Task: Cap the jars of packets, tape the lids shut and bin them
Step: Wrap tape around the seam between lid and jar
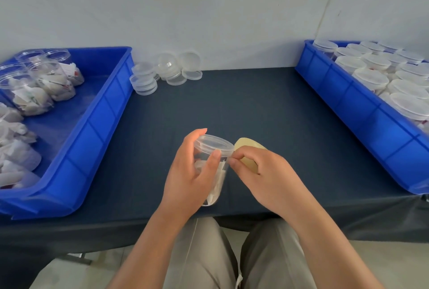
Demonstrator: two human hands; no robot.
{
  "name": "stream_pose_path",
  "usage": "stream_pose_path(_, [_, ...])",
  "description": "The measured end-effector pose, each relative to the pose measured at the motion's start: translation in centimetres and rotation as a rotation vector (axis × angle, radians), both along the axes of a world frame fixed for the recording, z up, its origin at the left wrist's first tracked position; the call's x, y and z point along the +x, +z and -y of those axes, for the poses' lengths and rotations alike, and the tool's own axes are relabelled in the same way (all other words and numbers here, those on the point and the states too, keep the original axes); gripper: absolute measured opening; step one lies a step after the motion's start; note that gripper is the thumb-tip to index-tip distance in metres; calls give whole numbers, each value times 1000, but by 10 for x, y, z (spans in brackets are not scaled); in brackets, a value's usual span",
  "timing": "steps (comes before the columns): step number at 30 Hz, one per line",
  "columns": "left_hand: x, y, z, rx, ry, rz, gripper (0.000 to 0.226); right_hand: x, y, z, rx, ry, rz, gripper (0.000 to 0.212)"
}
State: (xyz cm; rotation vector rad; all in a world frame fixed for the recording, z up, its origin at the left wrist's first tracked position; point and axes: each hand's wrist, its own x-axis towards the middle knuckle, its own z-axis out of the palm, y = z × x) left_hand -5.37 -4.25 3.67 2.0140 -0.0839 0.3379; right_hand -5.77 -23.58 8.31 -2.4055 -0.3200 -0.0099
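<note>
My left hand (189, 172) grips a clear plastic jar (214, 161) with packets inside and a clear lid on top, tilted over the near middle of the table. My right hand (262, 174) holds a tan roll of tape (249, 148) just right of the jar, with its fingertips pinched at the jar's rim below the lid. The tape strip itself is too thin to make out.
A blue bin (99, 112) at the left holds several uncapped jars of packets. A blue bin (362, 112) at the right holds several capped jars. Loose clear lids (166, 73) are stacked at the back by the wall. A dark cloth covers the table (243, 102).
</note>
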Motion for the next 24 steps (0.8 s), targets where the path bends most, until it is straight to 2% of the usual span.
stream_pose_path(8, [-2, -2, 0, 71, 24, 59, 45, 1, -2, -6, 6, -20, -9, 15])
stream_pose_path(13, [-1, -2, 0, 66, 13, 93, 68, 3, -2, -3, -15, -7, -17, 12])
stream_pose_path(24, [2, 6, -2, 29, -24, 111, 68, 6, -2, 1, -49, -52, -58, 12])
